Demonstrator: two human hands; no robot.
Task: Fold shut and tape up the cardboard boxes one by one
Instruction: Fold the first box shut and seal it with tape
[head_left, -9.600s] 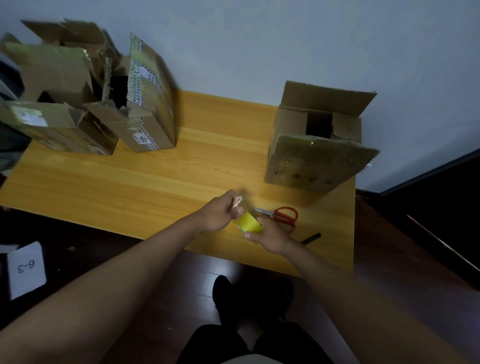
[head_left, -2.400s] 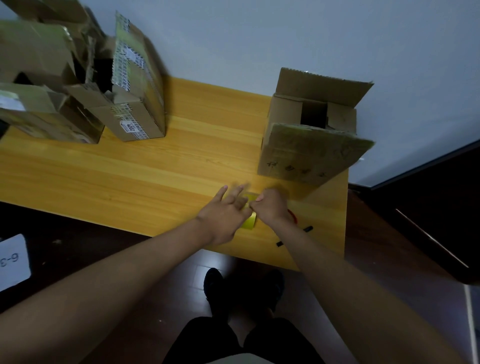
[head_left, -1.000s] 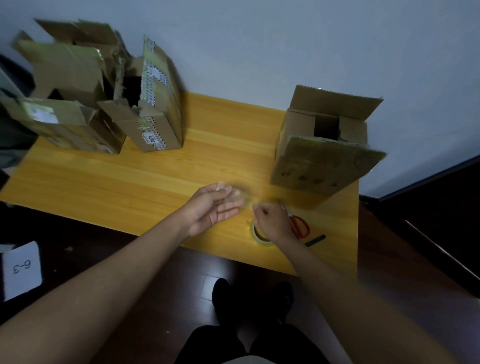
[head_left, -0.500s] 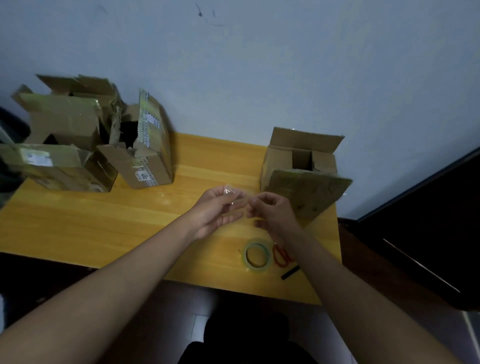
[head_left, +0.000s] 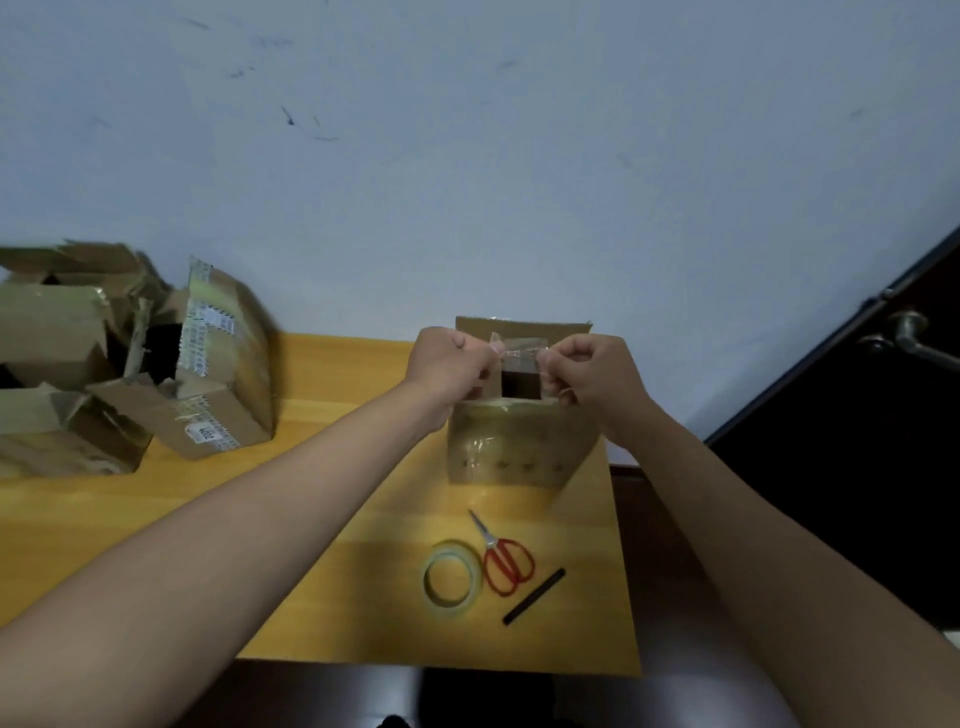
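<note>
Far left on the yellow wooden bench (head_left: 322, 519): pile of opened brown cardboard boxes (head_left: 130, 364), untaped. Left hand (head_left: 449, 366) pinches one end of a short clear tape strip (head_left: 519, 347); right hand (head_left: 592, 374) pinches the other. Strip runs left-right, taut, directly above the open brown cardboard box (head_left: 519, 441) at bench right. Flaps aren't closed yet, near flap hangs toward me. Both hands equally near. Clear tape roll (head_left: 451, 579) and red-handled scissors (head_left: 501, 558) lie nearer me.
</note>
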